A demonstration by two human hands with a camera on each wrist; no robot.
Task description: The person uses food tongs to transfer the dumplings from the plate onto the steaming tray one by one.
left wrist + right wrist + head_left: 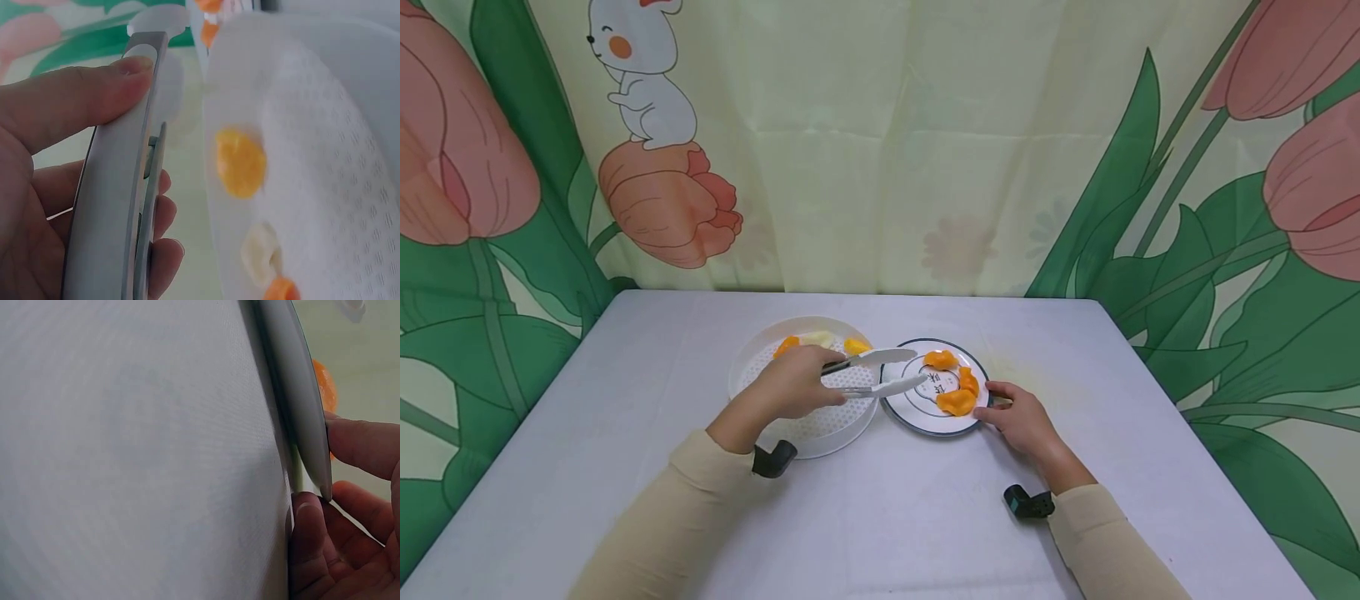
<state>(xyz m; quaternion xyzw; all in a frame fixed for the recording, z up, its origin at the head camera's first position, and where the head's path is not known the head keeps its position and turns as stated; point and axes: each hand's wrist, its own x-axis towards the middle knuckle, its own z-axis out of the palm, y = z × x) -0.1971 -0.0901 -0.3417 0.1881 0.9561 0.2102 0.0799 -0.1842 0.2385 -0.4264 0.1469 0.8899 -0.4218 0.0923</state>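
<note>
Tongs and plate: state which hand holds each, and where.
Left hand grips the tongs by their handle end; right hand pinches the plate at its rim.

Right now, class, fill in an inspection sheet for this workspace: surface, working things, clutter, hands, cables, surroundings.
Surface: pale table, bare around the dishes.
Working things: tongs, tips apart over the plate; orange pieces along the plate's right side; perforated white tray with orange and pale pieces.
Clutter: nothing seen.
Hands: left hand grips the tongs; right hand holds the plate's rim, fingers above and below.
Cables: nothing seen.
Surroundings: tulip-and-rabbit backdrop.
</note>
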